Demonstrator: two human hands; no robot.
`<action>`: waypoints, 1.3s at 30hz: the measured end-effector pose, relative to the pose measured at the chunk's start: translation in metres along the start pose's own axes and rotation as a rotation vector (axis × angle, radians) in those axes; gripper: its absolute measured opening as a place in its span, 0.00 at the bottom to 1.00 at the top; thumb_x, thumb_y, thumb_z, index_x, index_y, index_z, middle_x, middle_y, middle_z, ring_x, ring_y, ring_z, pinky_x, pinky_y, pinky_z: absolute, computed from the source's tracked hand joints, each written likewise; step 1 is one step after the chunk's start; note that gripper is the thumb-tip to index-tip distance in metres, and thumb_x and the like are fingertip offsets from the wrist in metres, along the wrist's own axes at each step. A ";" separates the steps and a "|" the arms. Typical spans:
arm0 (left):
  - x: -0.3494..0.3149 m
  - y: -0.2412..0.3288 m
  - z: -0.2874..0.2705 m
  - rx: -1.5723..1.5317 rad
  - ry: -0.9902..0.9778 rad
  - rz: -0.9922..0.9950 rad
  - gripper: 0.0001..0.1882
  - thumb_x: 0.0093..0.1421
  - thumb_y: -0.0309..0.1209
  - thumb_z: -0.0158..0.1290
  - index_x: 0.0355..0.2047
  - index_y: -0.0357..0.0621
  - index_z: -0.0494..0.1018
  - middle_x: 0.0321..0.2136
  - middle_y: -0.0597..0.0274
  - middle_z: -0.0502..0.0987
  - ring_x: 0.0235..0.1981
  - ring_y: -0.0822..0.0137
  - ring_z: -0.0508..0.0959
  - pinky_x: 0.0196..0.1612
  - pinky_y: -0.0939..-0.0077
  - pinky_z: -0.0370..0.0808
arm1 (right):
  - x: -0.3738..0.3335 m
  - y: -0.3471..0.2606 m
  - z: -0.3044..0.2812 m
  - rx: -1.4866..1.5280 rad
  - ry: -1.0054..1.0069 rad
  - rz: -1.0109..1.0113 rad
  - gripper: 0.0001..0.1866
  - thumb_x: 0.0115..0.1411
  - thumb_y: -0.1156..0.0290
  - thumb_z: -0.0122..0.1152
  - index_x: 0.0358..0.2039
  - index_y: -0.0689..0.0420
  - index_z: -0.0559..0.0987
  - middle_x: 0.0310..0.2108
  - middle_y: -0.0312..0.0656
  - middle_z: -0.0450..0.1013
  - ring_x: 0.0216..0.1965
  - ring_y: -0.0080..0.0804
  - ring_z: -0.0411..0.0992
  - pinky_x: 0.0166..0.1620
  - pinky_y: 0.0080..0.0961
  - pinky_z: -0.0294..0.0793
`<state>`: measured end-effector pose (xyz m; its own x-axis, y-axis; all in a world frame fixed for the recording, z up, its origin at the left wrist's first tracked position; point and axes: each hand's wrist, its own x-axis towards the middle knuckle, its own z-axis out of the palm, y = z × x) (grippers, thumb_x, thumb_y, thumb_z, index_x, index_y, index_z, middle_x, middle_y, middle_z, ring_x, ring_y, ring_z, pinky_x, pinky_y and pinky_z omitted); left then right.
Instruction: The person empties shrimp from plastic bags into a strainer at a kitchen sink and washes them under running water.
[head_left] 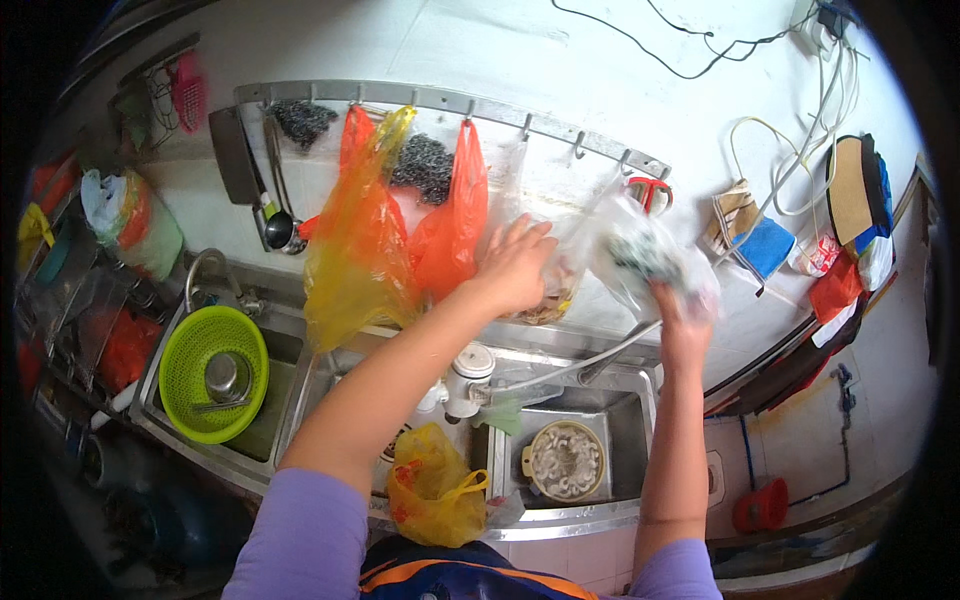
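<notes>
My left hand (pixel 515 265) is raised to the wall in front of the clear plastic bags, its fingers stretched out and apart. Just behind it hangs a clear bag with brownish contents (pixel 548 305). On the right, my right hand (pixel 683 312) grips a clear plastic bag (pixel 650 258) with something dark and greenish inside. That bag's folds cover most of my right fingers. Left of my left hand, an orange-red plastic bag (pixel 455 230) and a yellow plastic bag (pixel 355 270) hang from the hook rail (pixel 440 98).
A green colander (pixel 175 375) with a metal cup sits over the left sink. The right sink (pixel 625 430) holds a pan (pixel 527 462) of pale curled pieces. Between them are a white faucet filter (pixel 470 375) and a yellow bag (pixel 425 490). Cables (pixel 800 160) hang at right.
</notes>
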<state>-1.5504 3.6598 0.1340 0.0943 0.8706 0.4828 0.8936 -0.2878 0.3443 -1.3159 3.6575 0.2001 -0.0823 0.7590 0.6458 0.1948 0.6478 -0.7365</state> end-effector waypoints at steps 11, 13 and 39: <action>-0.010 0.029 -0.008 0.290 -0.051 -0.015 0.23 0.48 0.26 0.50 0.48 0.47 0.68 0.41 0.58 0.73 0.49 0.59 0.69 0.54 0.36 0.50 | 0.136 0.062 0.101 -0.558 -0.924 0.369 0.20 0.48 0.57 0.61 0.33 0.62 0.79 0.32 0.45 0.76 0.32 0.32 0.75 0.33 0.28 0.73; -0.016 0.027 -0.010 0.352 -0.053 -0.021 0.22 0.48 0.26 0.50 0.46 0.46 0.69 0.37 0.60 0.74 0.46 0.60 0.70 0.52 0.38 0.53 | 0.142 0.043 0.119 -1.224 -1.006 0.000 0.19 0.47 0.57 0.60 0.32 0.60 0.80 0.33 0.43 0.77 0.34 0.32 0.76 0.33 0.27 0.73; -0.219 0.035 -0.038 -0.111 0.350 0.186 0.10 0.40 0.20 0.51 0.26 0.41 0.72 0.24 0.56 0.69 0.24 0.56 0.70 0.30 0.64 0.71 | 0.091 0.023 0.121 -0.541 -0.763 -0.158 0.15 0.52 0.75 0.46 0.38 0.63 0.77 0.32 0.46 0.76 0.35 0.33 0.73 0.42 0.26 0.71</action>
<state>-1.5567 3.4441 0.0710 0.0779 0.6170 0.7831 0.8209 -0.4854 0.3009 -1.4372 3.7492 0.2171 -0.7259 0.6266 0.2836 0.5371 0.7740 -0.3353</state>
